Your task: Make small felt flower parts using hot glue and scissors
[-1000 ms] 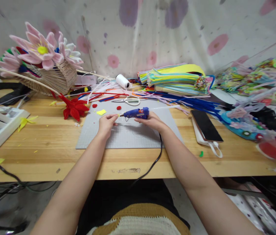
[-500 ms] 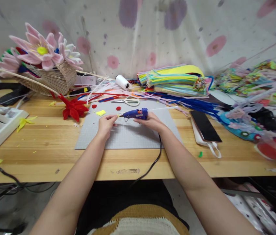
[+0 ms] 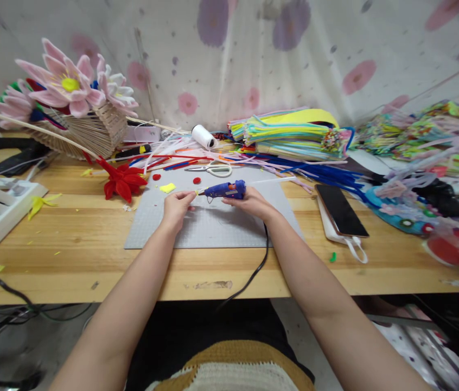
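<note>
My right hand (image 3: pixel 248 202) is wrapped round a blue hot glue gun (image 3: pixel 223 190), its nozzle pointing left and a clear glue stick (image 3: pixel 272 180) sticking out behind. The fingertips of my left hand (image 3: pixel 177 208) pinch a small yellow piece (image 3: pixel 197 193) right at the nozzle; most of it is hidden by the fingers. Both hands are above a grey cutting mat (image 3: pixel 205 233). On the mat beyond them lie a yellow scrap (image 3: pixel 167 188), two red discs (image 3: pixel 197 180) and a pair of scissors (image 3: pixel 218 170) with pale handles.
A red fuzzy flower (image 3: pixel 121 182) lies left of the mat, near a woven basket (image 3: pixel 87 133) with pink flowers. Bundles of pipe cleaners (image 3: pixel 294 133) line the back. A phone (image 3: pixel 341 210) lies at right. The gun's black cord (image 3: pixel 256 274) hangs over the table edge.
Almost nothing differs. Both hands hold nearly the same place, with the glue gun's nozzle still at the yellow piece.
</note>
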A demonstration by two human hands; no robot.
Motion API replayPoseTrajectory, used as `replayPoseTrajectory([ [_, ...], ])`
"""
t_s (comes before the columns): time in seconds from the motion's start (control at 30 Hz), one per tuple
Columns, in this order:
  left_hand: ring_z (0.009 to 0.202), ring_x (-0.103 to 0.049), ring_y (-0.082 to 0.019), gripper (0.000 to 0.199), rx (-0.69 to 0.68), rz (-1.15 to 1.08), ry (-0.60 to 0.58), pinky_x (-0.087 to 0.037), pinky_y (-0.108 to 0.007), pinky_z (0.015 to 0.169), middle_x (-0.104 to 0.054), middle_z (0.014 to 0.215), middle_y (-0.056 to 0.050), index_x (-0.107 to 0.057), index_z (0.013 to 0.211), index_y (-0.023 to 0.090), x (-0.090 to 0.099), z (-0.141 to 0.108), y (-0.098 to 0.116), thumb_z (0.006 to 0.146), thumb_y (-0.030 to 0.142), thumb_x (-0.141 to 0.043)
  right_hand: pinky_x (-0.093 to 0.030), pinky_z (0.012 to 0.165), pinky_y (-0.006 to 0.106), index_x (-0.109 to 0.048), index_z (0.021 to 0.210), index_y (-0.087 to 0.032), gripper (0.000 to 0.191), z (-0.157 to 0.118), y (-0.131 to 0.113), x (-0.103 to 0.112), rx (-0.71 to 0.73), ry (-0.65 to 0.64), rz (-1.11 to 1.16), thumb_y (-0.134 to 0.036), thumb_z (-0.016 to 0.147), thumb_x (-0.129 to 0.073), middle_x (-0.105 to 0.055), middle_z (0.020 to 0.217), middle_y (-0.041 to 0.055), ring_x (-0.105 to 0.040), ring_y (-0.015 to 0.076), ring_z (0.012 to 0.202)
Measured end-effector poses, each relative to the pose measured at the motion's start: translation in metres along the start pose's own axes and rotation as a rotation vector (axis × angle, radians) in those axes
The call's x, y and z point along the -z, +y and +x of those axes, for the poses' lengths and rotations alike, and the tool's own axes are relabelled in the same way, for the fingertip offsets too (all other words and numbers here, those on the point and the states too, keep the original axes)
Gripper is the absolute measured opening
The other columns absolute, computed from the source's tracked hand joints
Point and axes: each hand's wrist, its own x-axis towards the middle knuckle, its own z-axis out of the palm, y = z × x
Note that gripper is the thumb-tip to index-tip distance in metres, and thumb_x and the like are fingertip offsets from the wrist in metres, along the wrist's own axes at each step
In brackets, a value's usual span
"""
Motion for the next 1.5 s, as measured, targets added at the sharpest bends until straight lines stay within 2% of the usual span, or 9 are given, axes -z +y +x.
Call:
replayPoseTrajectory([
  [0.6,0.048,-0.048,-0.008,0.02,-0.004,0.03,-0.014,-0.04,-0.023,0.045,-0.063,0.064,-0.003,-0.069,0.063,0.013,-0.001,-0.002,0.002,0.052,0.029,-0.074,-0.04,0.063,0.026,-0.068,0.093,-0.017,0.04,0.0,-0.003,-0.001,0.008,0.038,0.013,-0.046,0.066,-0.066,-0.062,0.071,0.0012,-0.051,0.0125,0.066],
  [0.8,0.049,-0.048,-0.009,0.023,-0.002,0.033,-0.026,-0.04,-0.023,0.045,-0.063,0.063,-0.003,-0.068,0.063,0.013,-0.001,-0.003,0.003,0.05,0.03,-0.075,-0.039,0.06,0.025,-0.068,0.088,-0.018,0.037,0.001,0.0,-0.001,0.001,0.061,0.03,-0.047,0.066,-0.067,-0.059,0.067,0.0,-0.048,0.0105,0.06],
  [1.03,0.053,-0.05,-0.01,0.023,-0.011,0.001,-0.04,-0.041,-0.022,0.045,-0.063,0.066,-0.004,-0.068,0.064,0.013,0.0,-0.004,0.003,0.049,0.03,-0.074,-0.037,0.054,0.026,-0.064,0.075,-0.016,0.039,0.001,0.006,0.004,-0.064,0.186,0.055,-0.054,0.064,-0.066,-0.055,0.059,0.0007,-0.046,0.0109,0.055],
  [1.3,0.051,-0.048,-0.008,0.031,-0.009,-0.02,-0.047,-0.04,-0.021,0.043,-0.059,0.064,-0.002,-0.067,0.066,0.012,0.0,-0.004,0.003,0.045,0.033,-0.077,-0.037,0.055,0.026,-0.065,0.08,-0.015,0.044,0.003,0.012,0.007,-0.066,0.287,0.047,-0.056,0.063,-0.065,-0.054,0.058,0.0009,-0.046,0.0113,0.055],
  [1.5,0.047,-0.045,-0.006,0.033,-0.003,-0.031,-0.044,-0.038,-0.019,0.041,-0.055,0.059,0.001,-0.064,0.065,0.012,0.001,-0.004,0.003,0.044,0.035,-0.078,-0.038,0.054,0.024,-0.065,0.074,-0.013,0.047,0.004,0.015,0.011,-0.087,0.364,0.067,-0.057,0.06,-0.066,-0.055,0.057,0.0009,-0.046,0.0099,0.053],
])
